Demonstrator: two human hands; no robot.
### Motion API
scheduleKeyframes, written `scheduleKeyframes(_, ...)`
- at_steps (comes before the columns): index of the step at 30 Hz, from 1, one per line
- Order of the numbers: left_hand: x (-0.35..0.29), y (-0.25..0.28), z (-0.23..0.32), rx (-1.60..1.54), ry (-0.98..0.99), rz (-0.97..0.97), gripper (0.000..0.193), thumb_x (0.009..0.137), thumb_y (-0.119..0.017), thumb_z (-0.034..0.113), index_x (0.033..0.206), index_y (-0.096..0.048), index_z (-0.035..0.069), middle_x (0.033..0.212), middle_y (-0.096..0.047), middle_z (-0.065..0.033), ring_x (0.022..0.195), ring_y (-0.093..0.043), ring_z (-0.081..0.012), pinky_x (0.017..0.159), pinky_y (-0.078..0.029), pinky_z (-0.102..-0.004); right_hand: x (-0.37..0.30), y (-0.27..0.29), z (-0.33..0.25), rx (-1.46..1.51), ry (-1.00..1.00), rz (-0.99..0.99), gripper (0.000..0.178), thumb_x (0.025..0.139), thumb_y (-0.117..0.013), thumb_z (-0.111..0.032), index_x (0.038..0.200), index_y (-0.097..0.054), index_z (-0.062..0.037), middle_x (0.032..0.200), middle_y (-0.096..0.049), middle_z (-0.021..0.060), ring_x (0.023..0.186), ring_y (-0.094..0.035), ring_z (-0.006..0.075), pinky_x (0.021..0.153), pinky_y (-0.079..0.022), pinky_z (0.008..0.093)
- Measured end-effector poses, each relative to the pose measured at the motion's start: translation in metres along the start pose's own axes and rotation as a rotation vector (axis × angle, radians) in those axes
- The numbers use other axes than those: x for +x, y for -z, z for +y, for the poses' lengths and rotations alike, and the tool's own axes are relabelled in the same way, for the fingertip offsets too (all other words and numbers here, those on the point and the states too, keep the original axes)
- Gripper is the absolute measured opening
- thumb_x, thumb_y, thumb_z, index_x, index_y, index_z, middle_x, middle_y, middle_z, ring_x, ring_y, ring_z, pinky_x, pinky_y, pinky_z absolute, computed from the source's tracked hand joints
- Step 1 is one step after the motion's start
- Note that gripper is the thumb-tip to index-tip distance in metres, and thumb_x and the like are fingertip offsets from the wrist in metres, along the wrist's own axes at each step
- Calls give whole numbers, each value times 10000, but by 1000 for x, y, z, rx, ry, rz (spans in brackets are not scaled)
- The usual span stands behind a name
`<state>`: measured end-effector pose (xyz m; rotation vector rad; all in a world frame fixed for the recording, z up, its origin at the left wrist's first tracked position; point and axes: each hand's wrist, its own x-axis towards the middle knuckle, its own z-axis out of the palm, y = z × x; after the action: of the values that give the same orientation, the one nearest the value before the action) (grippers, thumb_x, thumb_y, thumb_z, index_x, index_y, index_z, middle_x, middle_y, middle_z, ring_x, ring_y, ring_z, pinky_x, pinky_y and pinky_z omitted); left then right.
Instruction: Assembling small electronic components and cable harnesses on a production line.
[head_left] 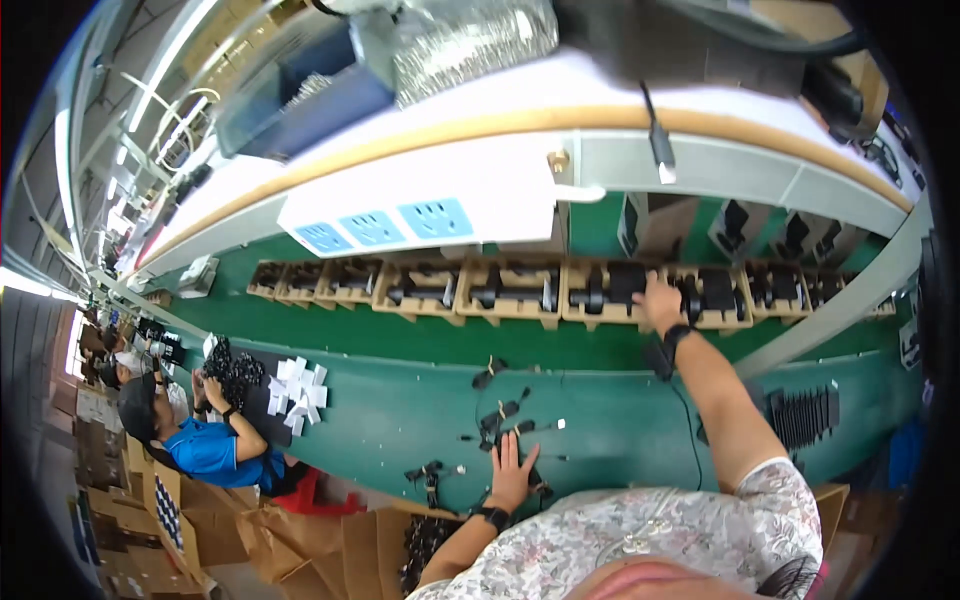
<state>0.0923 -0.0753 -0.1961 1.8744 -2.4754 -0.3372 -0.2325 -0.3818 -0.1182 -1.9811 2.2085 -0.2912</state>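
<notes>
- At the left end of the table [390, 395], a co-worker in a blue shirt [208, 452] sat by the near edge, hands at a heap of black cables [235, 370].
- Just right of that heap, white pieces [297, 390] lay scattered, partly on a dark mat [254, 400].
- Near the middle of the near edge, a black cable bundle [431, 482] lay with its plug ends loose; more cable bundles [503, 411] lay between there and the far edge.
- The left hand [511, 478] rested palm down by the near edge, fingers extended and spread over dark cables; no grip showed.
- Beyond the far edge, cardboard trays [508, 313] of black parts stood in a row on a green belt.
- The right hand [661, 303] reached onto one tray, beside a black block [628, 278]; whether it gripped anything could not be told.
- Toward the right end, flat black pieces [803, 416] stood in a row.
</notes>
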Motion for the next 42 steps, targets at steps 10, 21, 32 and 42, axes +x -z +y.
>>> scheduleKeyframes(10,13,1,-6,-162,-195,248,140,737,-615,221,839,-637,127,1182,-479,-113,1194,-370,-308,986,-286,-484,-170,-38,-52,595,578,-312,249,809,-619,-334,824,-616,-85,745,-612,96,692,-592,245,621,-471,334)
scheduleKeyframes(21,-26,-1,-26,-55,-330,118,306,783,-469,116,1086,-511,132,1040,-475,-83,1004,-462,-250,812,-398,-361,-231,-46,-36,686,356,-735,294,865,-560,-342,893,-627,-58,703,-635,49,598,-595,134,586,-474,288)
scheduleKeyframes(32,17,-4,22,-329,9,295,243,722,-600,98,947,-527,44,914,-522,-135,899,-518,-315,758,-430,-399,-250,-18,-60,600,629,-586,264,855,-571,-280,1001,-619,-66,934,-630,81,870,-585,197,767,-460,308)
scheduleKeyframes(42,32,73,92,-603,30,417,180,744,-608,92,906,-536,57,826,-571,-114,821,-530,-296,712,-438,-376,-256,7,-48,481,1016,-402,432,806,-598,-213,1197,-465,-85,1133,-553,132,1074,-502,313,926,-368,415)
